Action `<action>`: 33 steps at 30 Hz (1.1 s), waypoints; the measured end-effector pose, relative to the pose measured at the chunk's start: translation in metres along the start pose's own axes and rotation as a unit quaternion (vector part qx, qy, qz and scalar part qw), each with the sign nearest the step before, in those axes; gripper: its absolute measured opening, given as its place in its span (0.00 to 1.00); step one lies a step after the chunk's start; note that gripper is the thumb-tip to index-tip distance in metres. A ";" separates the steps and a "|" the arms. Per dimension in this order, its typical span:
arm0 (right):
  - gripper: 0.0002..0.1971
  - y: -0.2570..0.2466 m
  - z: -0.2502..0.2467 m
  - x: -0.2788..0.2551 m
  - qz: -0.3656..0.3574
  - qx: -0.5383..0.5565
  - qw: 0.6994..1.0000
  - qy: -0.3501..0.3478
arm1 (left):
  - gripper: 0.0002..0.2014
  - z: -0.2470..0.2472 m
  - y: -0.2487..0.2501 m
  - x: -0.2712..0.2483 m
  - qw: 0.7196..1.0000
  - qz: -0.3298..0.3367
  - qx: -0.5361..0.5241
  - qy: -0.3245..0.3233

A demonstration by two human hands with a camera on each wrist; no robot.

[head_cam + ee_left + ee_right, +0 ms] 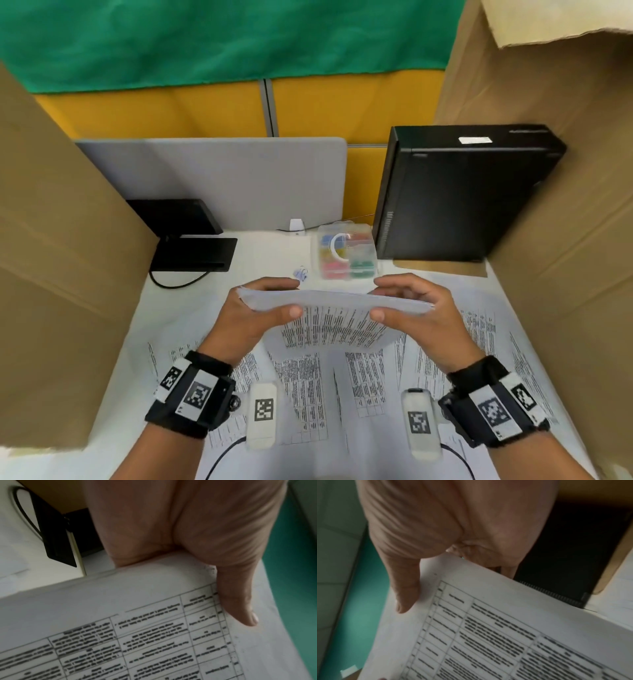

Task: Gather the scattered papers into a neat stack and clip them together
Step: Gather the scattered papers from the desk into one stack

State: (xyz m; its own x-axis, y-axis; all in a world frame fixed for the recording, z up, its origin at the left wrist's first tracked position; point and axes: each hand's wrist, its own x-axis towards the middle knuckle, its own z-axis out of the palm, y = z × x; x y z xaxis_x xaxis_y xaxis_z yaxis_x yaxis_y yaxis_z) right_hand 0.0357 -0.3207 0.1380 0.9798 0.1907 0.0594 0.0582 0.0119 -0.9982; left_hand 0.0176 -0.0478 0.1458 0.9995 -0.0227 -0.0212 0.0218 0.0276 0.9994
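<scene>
A stack of printed papers (335, 308) stands upright on its lower edge above the desk, held between both hands. My left hand (260, 308) grips its left end, thumb (240, 608) on the printed face and fingers behind. My right hand (407, 305) grips the right end the same way, thumb (406, 595) pressed on the sheet (488, 628). More printed sheets (301, 387) lie loose and overlapping on the white desk (191, 308) under the hands. A small clip (300, 273) lies on the desk just beyond the left hand.
A clear plastic box of coloured clips (345, 251) sits behind the stack. A black computer case (459, 195) stands at back right, a black monitor base (195, 253) with a cable at back left. Cardboard walls (61, 274) close both sides.
</scene>
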 end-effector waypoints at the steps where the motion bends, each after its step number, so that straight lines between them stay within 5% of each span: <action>1: 0.23 0.001 0.001 0.000 0.007 0.002 1.000 0.001 | 0.21 0.001 0.000 0.001 1.000 -0.004 -0.001 -0.002; 8: 0.18 -0.008 0.017 0.005 0.010 -0.004 1.000 -0.009 | 0.13 0.013 0.005 0.006 1.000 -0.013 0.019 0.004; 16: 0.24 0.057 0.019 0.008 0.166 -0.122 0.978 -0.027 | 0.17 0.020 -0.031 -0.006 0.984 -0.133 0.122 0.010; 19: 0.29 0.070 0.029 0.014 0.210 -0.217 0.950 -0.078 | 0.12 0.022 -0.030 -0.010 0.976 -0.167 0.121 0.065; 22: 0.14 0.054 0.045 0.023 0.202 -0.219 0.953 -0.063 | 0.03 0.007 -0.030 -0.009 0.972 -0.174 0.085 0.133; 24: 0.05 0.038 0.061 0.027 0.175 -0.177 0.967 -0.058 | 0.10 -0.015 -0.039 -0.010 0.970 -0.164 0.061 0.169; 28: 0.07 0.037 0.085 0.027 0.182 -0.118 0.974 -0.059 | 0.18 -0.057 -0.049 -0.020 0.944 -0.175 -0.030 0.278; 31: 0.10 0.051 0.121 0.026 0.214 -0.083 0.970 -0.083 | 0.14 -0.092 -0.077 -0.045 0.931 -0.221 -0.065 0.283; 33: 0.10 0.061 0.147 0.025 0.248 -0.057 0.964 -0.083 | 0.12 -0.112 -0.106 -0.069 0.924 -0.265 0.005 0.277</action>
State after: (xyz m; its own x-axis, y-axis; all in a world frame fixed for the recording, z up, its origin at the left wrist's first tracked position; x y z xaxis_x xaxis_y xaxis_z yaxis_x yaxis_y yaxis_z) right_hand 0.0356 -0.1705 0.0785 0.8497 0.2988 -0.4345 -0.3788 -0.2275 -0.8971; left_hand -0.0513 0.0626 0.0382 0.7065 0.4840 -0.5164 0.5147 0.1495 0.8442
